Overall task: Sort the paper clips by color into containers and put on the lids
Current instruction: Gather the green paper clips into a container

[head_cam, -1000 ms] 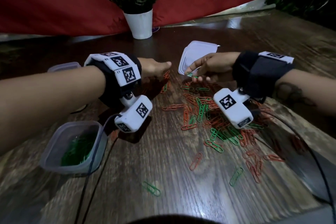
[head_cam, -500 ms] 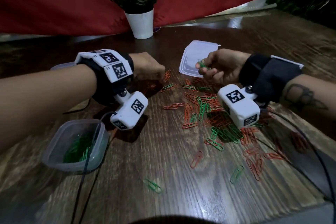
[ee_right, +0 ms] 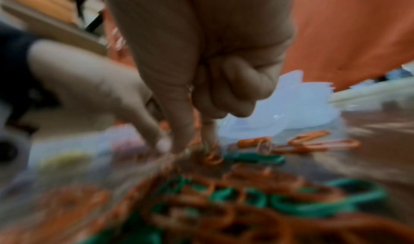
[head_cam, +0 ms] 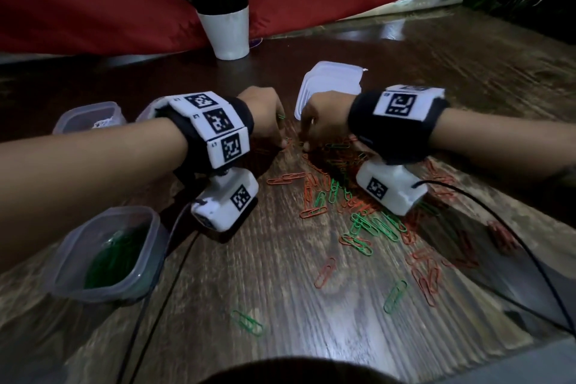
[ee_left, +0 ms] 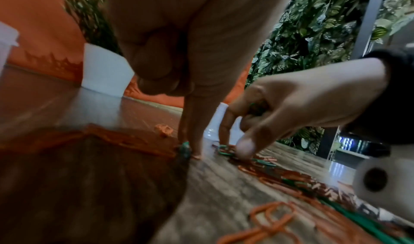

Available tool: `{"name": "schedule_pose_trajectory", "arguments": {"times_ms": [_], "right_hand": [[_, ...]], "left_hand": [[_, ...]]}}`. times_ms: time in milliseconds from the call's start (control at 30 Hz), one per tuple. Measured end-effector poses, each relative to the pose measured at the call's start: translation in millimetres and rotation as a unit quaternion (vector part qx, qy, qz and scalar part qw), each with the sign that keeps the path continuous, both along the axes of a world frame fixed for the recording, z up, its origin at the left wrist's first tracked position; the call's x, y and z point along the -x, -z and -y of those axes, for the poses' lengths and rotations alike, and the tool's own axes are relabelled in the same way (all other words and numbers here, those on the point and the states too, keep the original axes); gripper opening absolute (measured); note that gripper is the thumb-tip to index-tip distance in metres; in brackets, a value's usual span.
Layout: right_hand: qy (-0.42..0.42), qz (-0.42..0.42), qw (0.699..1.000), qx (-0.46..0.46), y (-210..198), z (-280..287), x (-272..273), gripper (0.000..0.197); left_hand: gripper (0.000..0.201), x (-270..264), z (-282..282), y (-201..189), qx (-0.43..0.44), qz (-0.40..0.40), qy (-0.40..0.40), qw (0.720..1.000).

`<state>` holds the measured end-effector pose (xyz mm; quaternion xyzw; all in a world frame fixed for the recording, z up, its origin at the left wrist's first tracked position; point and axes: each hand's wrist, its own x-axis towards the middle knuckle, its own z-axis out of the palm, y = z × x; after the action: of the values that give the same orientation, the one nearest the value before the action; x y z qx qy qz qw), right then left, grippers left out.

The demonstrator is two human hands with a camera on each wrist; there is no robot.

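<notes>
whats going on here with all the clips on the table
A person is sorting paper clips by color. Both hands are down at the far edge of a mixed pile of green and orange clips on the wooden table. The left hand pinches at a green clip, and the right hand holds green clips while reaching for more. An open container near the left forearm already holds green clips. The white lids lie behind the hands, not yet fitted.
</notes>
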<state>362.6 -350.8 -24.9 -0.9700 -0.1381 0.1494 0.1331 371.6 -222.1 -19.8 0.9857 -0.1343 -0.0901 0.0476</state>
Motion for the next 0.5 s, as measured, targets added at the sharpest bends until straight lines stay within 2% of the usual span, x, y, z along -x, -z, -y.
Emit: {"name": "schedule_pose_trajectory", "arguments": {"times_ms": [100, 200, 267, 333, 400, 433, 500], "right_hand": [[-0.016, -0.015, 0.999, 0.048, -2.9, -7.8, -2.0, 0.020], [-0.001, -0.044, 0.998, 0.036, -7.3, -5.0, -1.3, 0.008], [0.017, -0.056, 0.998, 0.014, -7.3, 0.4, -0.9, 0.011], [0.062, -0.091, 0.991, -0.080, -6.1, 6.4, 2.1, 0.023], [0.120, -0.140, 0.959, -0.214, -2.7, 15.2, 4.1, 0.030], [0.135, -0.165, 0.940, -0.264, -1.0, 19.9, 4.9, 0.030], [0.141, -0.207, 0.913, -0.322, 1.4, 29.8, 5.9, 0.031]], "left_hand": [[0.020, -2.9, 2.5, -0.1, -0.008, -0.056, -0.004, 0.998], [0.024, -5.9, -2.2, 1.0, 0.031, -0.150, -0.048, 0.987], [0.025, -5.4, -4.4, 2.0, 0.054, -0.186, -0.075, 0.978], [0.035, -4.6, -5.6, 2.4, 0.067, -0.183, -0.094, 0.976], [0.036, -4.0, -7.9, 0.9, 0.116, -0.167, -0.115, 0.972], [0.034, -3.8, -9.6, -0.5, 0.163, -0.162, -0.133, 0.964], [0.032, -3.2, -11.9, -5.6, 0.290, -0.188, -0.166, 0.924]]}}
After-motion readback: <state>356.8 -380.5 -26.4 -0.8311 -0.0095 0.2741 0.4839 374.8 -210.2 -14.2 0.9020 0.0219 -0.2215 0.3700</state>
